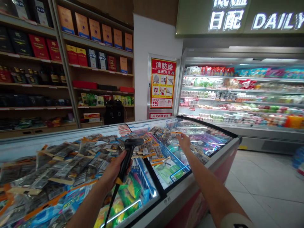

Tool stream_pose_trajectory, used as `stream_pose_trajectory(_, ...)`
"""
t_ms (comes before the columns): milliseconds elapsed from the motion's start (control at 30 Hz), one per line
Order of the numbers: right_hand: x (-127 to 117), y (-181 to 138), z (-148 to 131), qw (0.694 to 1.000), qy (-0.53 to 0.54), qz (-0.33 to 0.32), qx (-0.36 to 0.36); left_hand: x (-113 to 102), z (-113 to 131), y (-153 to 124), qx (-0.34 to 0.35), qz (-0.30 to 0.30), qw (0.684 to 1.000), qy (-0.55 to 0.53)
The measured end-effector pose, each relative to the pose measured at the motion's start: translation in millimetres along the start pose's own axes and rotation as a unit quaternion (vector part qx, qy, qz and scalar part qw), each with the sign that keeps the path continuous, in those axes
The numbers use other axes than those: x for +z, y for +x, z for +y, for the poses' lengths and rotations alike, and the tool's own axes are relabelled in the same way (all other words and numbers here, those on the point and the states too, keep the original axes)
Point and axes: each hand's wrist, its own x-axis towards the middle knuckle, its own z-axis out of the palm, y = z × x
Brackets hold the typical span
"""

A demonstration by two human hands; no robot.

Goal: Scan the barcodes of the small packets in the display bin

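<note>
At the lower middle of the frame, the left hand (120, 166) is wrapped round the handle of a black scanner (130, 151), its cord (111, 202) trailing to the bottom edge. The scanner's head is raised above the freezer (175, 193). Across the left half, a broad heap of packets (78, 158) covers the freezer top. Farther off, right of centre, the right hand (184, 142) has its fingertips drawn narrow — seemingly pinching the edge of one orange-edged packet (175, 134) — beside a smaller cluster of packets (158, 130).

The work looks to be midway, with a single packet being handled and many lying loose on both sides. Nothing visible separates those dealt with from those left, so I cannot tell the share done. Beyond, stocked shelves (95, 68) fill the upper left and a chilled display (213, 88) the right.
</note>
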Motion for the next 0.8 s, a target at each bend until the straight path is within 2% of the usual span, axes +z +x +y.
stream_pose_trajectory(100, 12.0, 0.0, -4.1, 0.998, 0.047, -0.008, -0.031, 4.6, 2.7, -2.8, 0.006, -0.002, 1.000, -0.007)
stream_pose_trajectory(200, 22.9, -14.3, -3.5, 0.995, 0.074, -0.021, -0.068, 7.6, 5.6, -3.8, 0.007, -0.008, 1.000, -0.023)
stream_pose_trajectory(367, 35.7, -35.8, -1.0, 0.992, 0.083, -0.059, -0.079, 7.3, 5.3, -1.7, 0.008, -0.003, 0.999, -0.048)
stream_pose_trajectory(600, 32.7, -23.5, -15.7, 0.994, 0.087, 0.006, -0.062, 7.6, 7.9, -1.5, 0.014, -0.014, 0.998, -0.057)
stream_pose_trajectory(800, 37.1, -42.3, -28.5, 0.992, 0.096, 0.011, -0.081, 15.2, 13.2, -8.5, 0.001, -0.060, 0.994, -0.087)
